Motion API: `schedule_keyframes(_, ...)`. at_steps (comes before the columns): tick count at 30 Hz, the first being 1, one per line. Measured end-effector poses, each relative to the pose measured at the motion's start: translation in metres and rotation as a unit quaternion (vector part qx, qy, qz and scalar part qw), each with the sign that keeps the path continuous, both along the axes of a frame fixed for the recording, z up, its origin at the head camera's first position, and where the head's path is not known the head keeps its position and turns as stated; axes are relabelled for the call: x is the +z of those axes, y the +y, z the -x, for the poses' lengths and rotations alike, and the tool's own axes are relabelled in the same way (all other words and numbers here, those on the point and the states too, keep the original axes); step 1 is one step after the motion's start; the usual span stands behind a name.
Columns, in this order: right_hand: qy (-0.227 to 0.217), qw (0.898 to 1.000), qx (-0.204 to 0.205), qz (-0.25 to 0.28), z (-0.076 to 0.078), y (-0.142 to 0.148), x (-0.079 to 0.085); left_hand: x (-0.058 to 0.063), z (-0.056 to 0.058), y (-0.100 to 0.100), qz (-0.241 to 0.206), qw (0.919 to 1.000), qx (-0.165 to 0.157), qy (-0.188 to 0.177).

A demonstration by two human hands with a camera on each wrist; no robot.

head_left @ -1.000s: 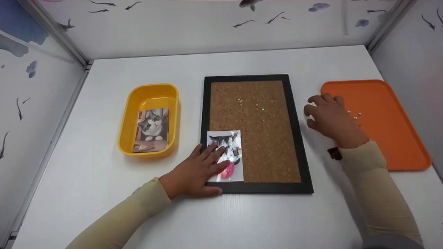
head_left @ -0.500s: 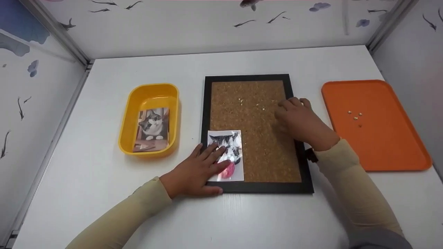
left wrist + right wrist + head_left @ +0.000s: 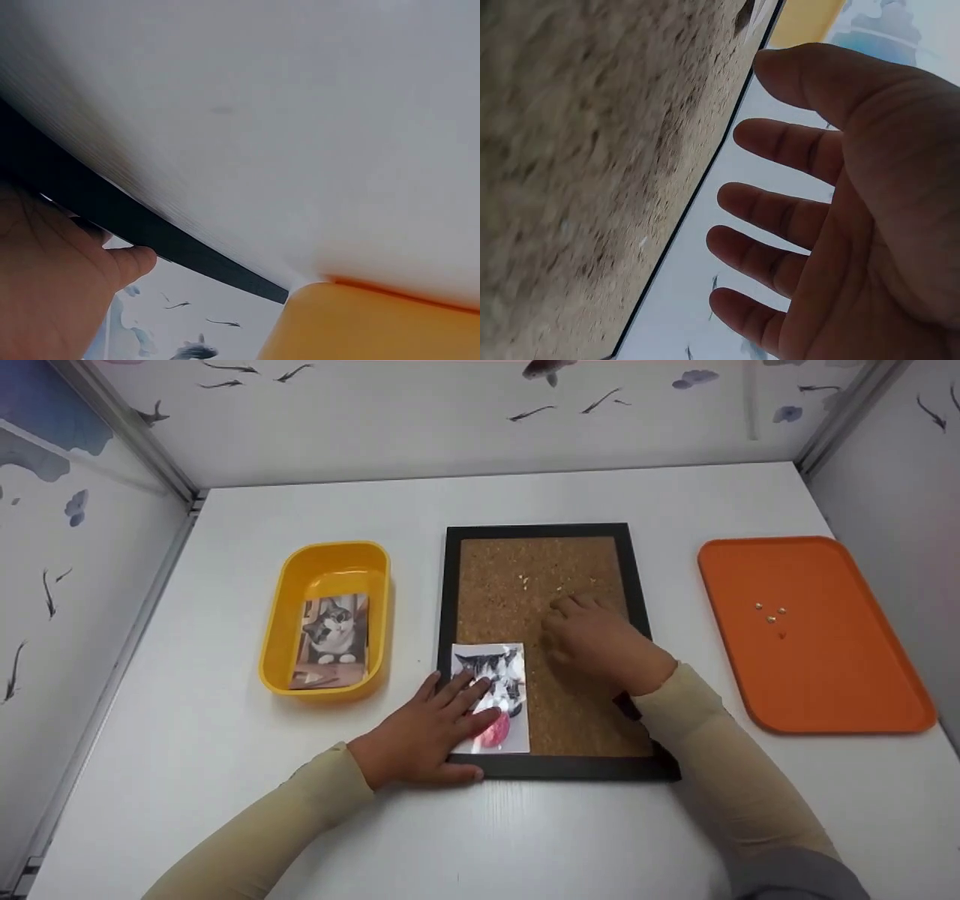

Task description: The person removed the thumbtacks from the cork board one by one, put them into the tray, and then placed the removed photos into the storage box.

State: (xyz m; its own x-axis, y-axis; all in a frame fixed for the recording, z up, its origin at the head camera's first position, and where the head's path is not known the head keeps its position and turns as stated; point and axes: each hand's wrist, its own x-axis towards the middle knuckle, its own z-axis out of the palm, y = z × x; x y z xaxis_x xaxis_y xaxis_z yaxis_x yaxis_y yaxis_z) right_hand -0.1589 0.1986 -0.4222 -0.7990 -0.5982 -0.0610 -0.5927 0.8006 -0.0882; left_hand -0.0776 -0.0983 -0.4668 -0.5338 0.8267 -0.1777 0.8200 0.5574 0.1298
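Note:
A black-framed corkboard [image 3: 585, 712] lies mid-table. On its lower left corner is a glossy cat photo [image 3: 517, 660] with a pink ball in the picture. My left hand [image 3: 427, 727] rests on that photo with straight, spread fingers, its thumb along the board's front edge. My right hand [image 3: 600, 641] is over the right half of the cork. In the right wrist view, the fingers [image 3: 772, 210] are loosely bent and apart, and nothing shows between them. Several small gold thumbtacks [image 3: 523, 580] are on the upper part of the cork.
At left stands a yellow bin [image 3: 270, 652] with a cat photo [image 3: 334, 645] inside. An orange tray [image 3: 847, 682] at right bears several small tacks [image 3: 770, 619]. Printed white panels [image 3: 420, 427] wall the table at the back and sides.
My right hand has moved left from the orange tray, across the frame, to over the corkboard near the photo. The left hand has stayed on the photo.

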Motion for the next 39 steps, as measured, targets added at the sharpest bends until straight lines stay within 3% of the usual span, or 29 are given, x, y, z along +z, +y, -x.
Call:
schedule_keyframes(6,-0.043,0.999,-0.014,-0.002,0.004,-0.013,-0.003,0.001,0.0,0.0,0.005,0.9999,0.007,-0.011)
schedule_keyframes(17,-0.078,0.997,-0.006,0.006,0.004,-0.031,-0.008,0.002,0.0,0.0,0.007,0.9998,0.009,-0.016)
schedule_keyframes(29,-0.096,0.995,0.002,0.011,0.001,-0.03,-0.01,0.003,0.0,0.0,0.0,0.9999,0.005,-0.016)
schedule_keyframes(39,-0.131,0.99,0.007,0.047,-0.002,-0.027,-0.005,0.003,0.0,0.0,0.005,0.9996,0.011,-0.026)
